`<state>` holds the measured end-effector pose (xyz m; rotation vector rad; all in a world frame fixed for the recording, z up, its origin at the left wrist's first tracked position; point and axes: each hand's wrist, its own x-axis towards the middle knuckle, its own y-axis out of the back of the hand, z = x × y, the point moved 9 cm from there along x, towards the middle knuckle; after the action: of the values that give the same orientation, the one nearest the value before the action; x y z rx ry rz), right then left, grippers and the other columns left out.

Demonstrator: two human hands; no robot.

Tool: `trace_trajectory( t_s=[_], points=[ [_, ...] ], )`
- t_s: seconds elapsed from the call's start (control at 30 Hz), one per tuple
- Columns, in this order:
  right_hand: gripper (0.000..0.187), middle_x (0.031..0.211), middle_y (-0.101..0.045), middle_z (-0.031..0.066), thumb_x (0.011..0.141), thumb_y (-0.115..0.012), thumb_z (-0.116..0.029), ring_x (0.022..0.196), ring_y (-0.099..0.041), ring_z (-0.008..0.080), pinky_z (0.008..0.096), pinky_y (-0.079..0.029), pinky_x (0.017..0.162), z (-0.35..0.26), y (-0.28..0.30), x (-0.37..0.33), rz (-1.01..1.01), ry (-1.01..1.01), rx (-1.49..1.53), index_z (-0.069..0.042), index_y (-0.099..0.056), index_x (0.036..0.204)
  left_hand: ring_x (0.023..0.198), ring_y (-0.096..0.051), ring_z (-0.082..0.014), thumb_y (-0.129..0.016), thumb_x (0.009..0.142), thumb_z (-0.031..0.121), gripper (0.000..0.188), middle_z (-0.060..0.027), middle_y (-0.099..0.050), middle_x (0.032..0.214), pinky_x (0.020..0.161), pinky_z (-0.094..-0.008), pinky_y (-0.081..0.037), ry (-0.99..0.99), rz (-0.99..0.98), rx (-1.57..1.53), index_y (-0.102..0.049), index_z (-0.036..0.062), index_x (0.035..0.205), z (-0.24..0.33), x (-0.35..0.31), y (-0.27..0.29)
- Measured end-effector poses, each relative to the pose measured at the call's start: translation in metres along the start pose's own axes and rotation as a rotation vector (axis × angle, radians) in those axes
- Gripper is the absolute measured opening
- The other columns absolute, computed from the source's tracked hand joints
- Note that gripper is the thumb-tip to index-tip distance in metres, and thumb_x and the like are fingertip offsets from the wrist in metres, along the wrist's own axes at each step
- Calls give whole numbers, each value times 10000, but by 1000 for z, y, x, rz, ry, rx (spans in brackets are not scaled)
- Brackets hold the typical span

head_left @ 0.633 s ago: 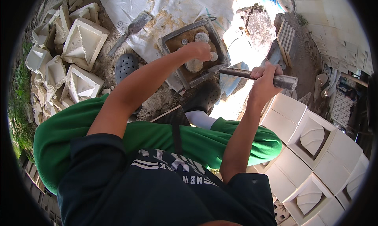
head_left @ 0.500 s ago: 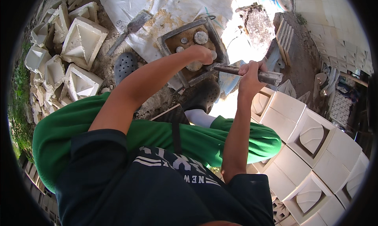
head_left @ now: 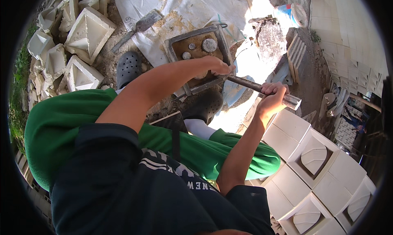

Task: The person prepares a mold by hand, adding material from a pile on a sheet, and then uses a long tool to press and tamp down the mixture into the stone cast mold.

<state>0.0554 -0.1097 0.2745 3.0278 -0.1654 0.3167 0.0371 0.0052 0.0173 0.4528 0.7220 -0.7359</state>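
Observation:
A thick metal bar [head_left: 251, 85] slants beside the mould, and my right hand [head_left: 273, 96] is wrapped round it near its thicker outer end. My left hand [head_left: 219, 66] is closed at the right side of the grey rectangular mould [head_left: 172, 51], close to the bar's far end. What its fingers hold is hidden. Inside the mould lies brown sandy material [head_left: 180, 44] with several round grey pieces, the largest being a disc [head_left: 209, 45] near the far side. My left forearm covers the mould's nearer part.
A flat-bladed trowel [head_left: 147, 22] rests on a white sheet [head_left: 176, 4] at the far left. White cast blocks [head_left: 91, 34] are heaped on the left. More blocks [head_left: 313, 157] are stacked at the right. A bucket [head_left: 291, 15] lies at the far right, beyond a slatted wooden piece [head_left: 295, 57].
My left hand has moved from inside the mould to its right side. My right hand and the bar have shifted right and nearer to me.

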Motion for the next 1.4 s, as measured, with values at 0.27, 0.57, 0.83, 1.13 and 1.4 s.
trace_trajectory(
  t_s=[0.27,0.57,0.83,1.13,1.4],
  points=[
    [235,463,-328,0,812,-447,25,399,-376,107,268,-314,403,-2,-11,1,-6,-13,109,-90,-359,627,780,-695,-241,-270,980,559,735,-112,-725,829,750,-390,-533,-78,338,-222,-724,-4,851,-10,-34,88],
    [283,454,-334,2,766,-454,30,361,-338,123,261,-353,418,-15,-8,-21,87,-77,104,-141,-295,605,560,-614,-256,-486,935,421,522,-116,-615,593,569,-357,-505,-79,610,-96,-641,-6,680,-22,-63,87],
    [195,482,-381,8,833,-489,-3,448,-413,98,247,-358,455,-22,-16,-43,1,-58,209,-82,-386,688,663,-657,-271,-545,807,308,346,-148,-677,739,598,-387,-531,94,487,-54,-656,-9,722,-34,-86,66],
    [244,492,-375,14,823,-477,40,421,-372,119,269,-361,440,-16,2,-77,-23,59,379,-100,-343,674,917,-682,-308,-577,838,385,410,-176,-707,919,794,-420,-531,-47,871,100,-692,6,944,-32,-107,95],
    [271,465,-326,11,842,-485,-25,387,-319,139,290,-367,454,-27,-17,-90,-3,10,166,-124,-332,641,935,-646,-312,-550,897,407,394,-145,-683,959,852,-428,-488,-195,1390,160,-638,61,1065,-48,-145,130]
  ],
)
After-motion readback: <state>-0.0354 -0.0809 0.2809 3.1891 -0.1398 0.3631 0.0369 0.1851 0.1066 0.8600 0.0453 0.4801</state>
